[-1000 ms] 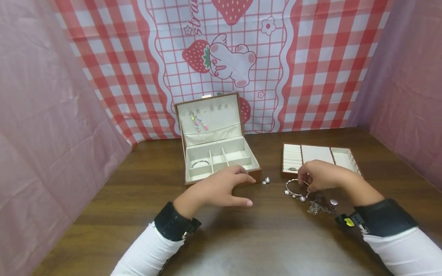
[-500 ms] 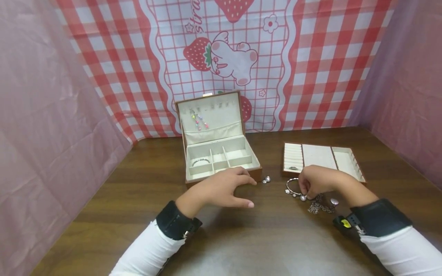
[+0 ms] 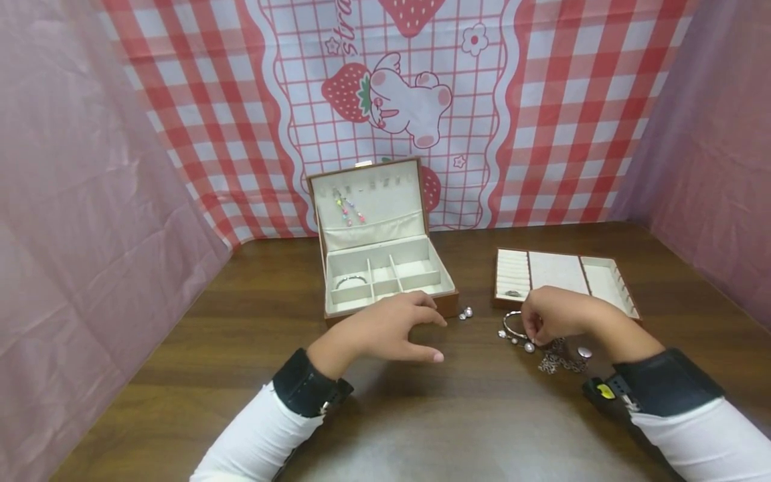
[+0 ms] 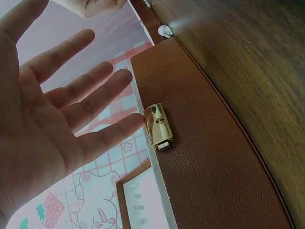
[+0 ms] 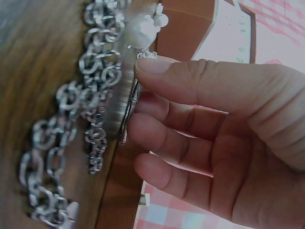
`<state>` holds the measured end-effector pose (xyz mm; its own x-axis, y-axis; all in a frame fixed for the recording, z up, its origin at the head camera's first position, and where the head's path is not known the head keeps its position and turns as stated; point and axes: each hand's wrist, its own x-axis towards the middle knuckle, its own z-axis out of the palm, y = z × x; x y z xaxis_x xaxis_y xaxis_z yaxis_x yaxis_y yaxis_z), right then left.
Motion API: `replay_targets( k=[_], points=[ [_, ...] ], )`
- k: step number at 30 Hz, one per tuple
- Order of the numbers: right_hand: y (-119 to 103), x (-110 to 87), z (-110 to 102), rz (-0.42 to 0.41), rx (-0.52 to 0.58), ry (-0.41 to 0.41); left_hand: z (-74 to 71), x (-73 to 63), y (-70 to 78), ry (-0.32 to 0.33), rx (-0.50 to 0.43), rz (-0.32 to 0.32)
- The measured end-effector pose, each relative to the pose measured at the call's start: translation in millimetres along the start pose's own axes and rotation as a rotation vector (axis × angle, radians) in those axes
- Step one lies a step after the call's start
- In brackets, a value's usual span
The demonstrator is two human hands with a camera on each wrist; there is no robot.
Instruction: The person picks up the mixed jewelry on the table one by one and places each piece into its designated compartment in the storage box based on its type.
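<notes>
My right hand (image 3: 560, 313) pinches a silver charm bracelet (image 3: 512, 324) between thumb and fingers, its ring tilted up at the table. In the right wrist view, a large pearl bead (image 5: 141, 33) hangs close to the thumb tip. A silver chain (image 5: 97, 62) lies heaped right beside these fingers. With fingers spread, my left hand (image 3: 385, 333) holds nothing in front of the open jewelry box (image 3: 447, 304). The left wrist view has the box's gold clasp (image 4: 158, 126) by the little finger. Inside the box lies another bracelet (image 3: 351, 278).
A brown-edged jewelry tray (image 3: 557, 270) with a ring (image 3: 513, 293) in its rolls sits behind my right hand. Small pearl earrings (image 3: 466, 312) lie beside the box. A round silvery disc (image 3: 584, 352) rests by the chain. Colorful beaded strands (image 3: 349, 211) hang in the lid.
My right hand has shifted slightly down, and the bracelet's ring has turned to look narrower, with its left side moved a little right. The left hand stays nearly still.
</notes>
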<state>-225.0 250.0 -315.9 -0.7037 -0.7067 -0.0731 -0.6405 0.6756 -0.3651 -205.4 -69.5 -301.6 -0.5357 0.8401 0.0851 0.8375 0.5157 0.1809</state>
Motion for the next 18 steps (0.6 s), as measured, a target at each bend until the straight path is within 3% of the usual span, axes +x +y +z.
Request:
replay_targets(
  k=[8, 18],
  points=[
    [-4, -2.3, -9, -0.05, -0.088, 0.049, -1.1, -0.6, 0.2, 0.006, 0.001, -0.002],
    [-20, -8.0, -19, -0.107, -0.114, 0.123, -2.3, -0.9, 1.6, 0.041, 0.007, -0.011]
  ],
)
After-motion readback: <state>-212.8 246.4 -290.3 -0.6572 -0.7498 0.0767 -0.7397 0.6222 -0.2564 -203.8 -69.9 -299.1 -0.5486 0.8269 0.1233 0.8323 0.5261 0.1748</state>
